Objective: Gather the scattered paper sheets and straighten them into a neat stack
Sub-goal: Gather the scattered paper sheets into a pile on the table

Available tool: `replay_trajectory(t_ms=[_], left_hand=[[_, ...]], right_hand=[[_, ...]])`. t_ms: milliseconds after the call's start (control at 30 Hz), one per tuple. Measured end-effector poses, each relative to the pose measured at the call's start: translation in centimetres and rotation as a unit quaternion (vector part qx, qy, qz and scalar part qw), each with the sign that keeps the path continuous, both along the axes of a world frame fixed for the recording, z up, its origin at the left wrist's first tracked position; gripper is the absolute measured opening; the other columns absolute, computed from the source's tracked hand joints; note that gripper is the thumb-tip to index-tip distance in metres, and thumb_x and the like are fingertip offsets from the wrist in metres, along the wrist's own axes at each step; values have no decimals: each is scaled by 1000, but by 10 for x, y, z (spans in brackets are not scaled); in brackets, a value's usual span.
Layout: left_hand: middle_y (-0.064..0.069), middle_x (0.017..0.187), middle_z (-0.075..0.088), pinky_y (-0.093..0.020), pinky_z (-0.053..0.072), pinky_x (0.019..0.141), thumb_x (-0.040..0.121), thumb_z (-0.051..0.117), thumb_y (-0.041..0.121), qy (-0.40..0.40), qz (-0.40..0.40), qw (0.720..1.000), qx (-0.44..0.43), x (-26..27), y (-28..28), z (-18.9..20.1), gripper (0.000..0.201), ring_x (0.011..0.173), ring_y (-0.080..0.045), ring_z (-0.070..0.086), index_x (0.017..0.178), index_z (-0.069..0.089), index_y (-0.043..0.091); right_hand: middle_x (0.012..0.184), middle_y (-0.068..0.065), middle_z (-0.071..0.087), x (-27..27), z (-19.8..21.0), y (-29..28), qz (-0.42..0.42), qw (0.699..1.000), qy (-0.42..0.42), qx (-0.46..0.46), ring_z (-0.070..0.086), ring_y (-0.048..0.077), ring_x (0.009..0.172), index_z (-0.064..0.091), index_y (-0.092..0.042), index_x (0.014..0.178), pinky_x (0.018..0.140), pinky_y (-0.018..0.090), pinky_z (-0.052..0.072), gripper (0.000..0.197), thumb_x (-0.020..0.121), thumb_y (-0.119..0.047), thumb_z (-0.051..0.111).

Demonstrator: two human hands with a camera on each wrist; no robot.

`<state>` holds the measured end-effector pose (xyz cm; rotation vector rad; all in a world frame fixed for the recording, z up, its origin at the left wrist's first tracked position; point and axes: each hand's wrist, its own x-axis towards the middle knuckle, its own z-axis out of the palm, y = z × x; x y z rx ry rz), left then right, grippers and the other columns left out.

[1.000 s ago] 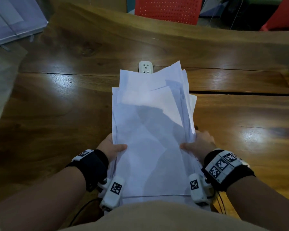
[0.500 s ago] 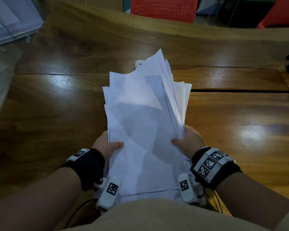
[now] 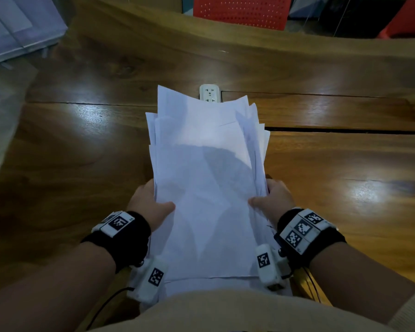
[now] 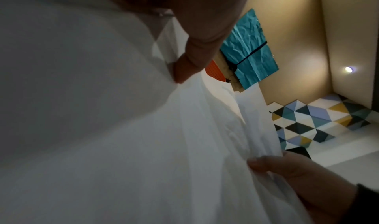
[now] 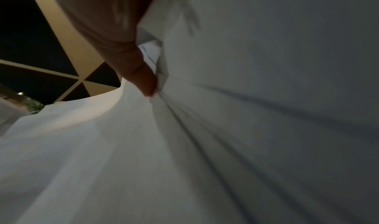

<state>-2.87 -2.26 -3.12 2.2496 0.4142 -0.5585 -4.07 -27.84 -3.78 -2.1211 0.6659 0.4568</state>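
A: Nearest the body, what holds the paper sheets?

B: 2 hands. The left hand grips the left edge of the sheets, thumb laid across the top sheet and the fingers hidden underneath. The right hand grips the right edge the same way, thumb on top.

A: So both are clamped on the paper?

B: Yes. In the left wrist view the left thumb presses into the top sheet, and the right thumb shows at the far edge of the sheets. In the right wrist view the right thumb pinches the layered edges, which fan out below it.

A: Where do the sheets lie relative to the hands?

B: Between them. The near ends run back past the wrists toward the body; the far ends reach away from the hands over the desk. Whether the sheets touch the desk, I cannot tell.

A: Are they squared?

B: No. The far corners stick out at different angles and several edges are stepped.

A: And beyond the sheets?

B: A white power socket in the desk, partly covered by the far edge of the sheets. Past the desk stands a red chair.
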Motion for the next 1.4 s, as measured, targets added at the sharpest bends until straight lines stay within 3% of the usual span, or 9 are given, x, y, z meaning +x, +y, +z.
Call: replay_trajectory(t_ms=[133,300,400,700,833,967,1167,1300,1400], left_hand=[[-13,123,58,-31,40,83,80,65,11,14,36,997,-67,-2,-3,-3,57,103,-30,55,132,42,13],[-15,125,58,-33,41,84,78,68,6,22,68,994,-89,-3,2,-11,58,105,-30,55,131,43,10],[-11,118,61,-36,45,86,77,69,5,32,85,990,-110,-1,6,-15,55,105,-31,58,128,46,10],[-12,118,63,-54,46,97,67,78,13,41,106,980,-161,-2,17,-31,55,108,-34,60,114,49,19],[-10,116,61,-55,46,97,64,78,13,37,114,976,-179,-1,16,-28,60,108,-34,59,113,45,20],[-6,114,55,-53,46,96,55,78,20,26,121,976,-181,-1,15,-22,83,106,-31,56,126,36,13],[-9,110,66,-36,48,83,56,70,23,26,91,973,-212,-1,16,-22,63,101,-30,63,116,56,12],[-12,111,66,-46,48,93,56,69,22,29,105,966,-232,0,16,-24,51,102,-33,62,105,59,17],[-15,116,66,-54,46,97,55,71,21,29,112,962,-246,1,17,-30,52,104,-35,62,106,60,17]], right_hand=[[119,9,49,-3,6,4,48,998,-23,-44,53,22,95,59,-8,115,81,27,44,38,78,-12,66],[138,8,40,-4,15,14,129,985,-47,-101,45,24,122,46,-7,133,100,29,39,53,84,-16,62],[143,5,33,-4,20,20,152,982,-46,-105,39,21,128,38,-7,139,94,18,29,58,86,-16,60],[128,10,41,8,12,20,70,990,42,-113,44,25,110,35,-11,130,82,34,42,67,76,-24,72],[128,10,48,15,10,20,4,1000,23,14,50,28,113,31,-11,135,82,32,42,74,76,-18,74],[115,12,57,21,9,17,-105,990,-1,90,56,24,89,34,-9,129,74,34,47,70,73,-9,76],[116,9,61,23,10,38,81,994,16,-65,57,29,103,51,-15,117,89,40,50,37,81,-21,59],[146,7,30,28,13,43,132,979,40,-151,29,31,132,39,-22,137,107,45,34,56,83,-29,54],[146,8,28,33,13,42,116,985,63,-108,32,35,129,39,-25,137,103,46,39,58,81,-28,54]])
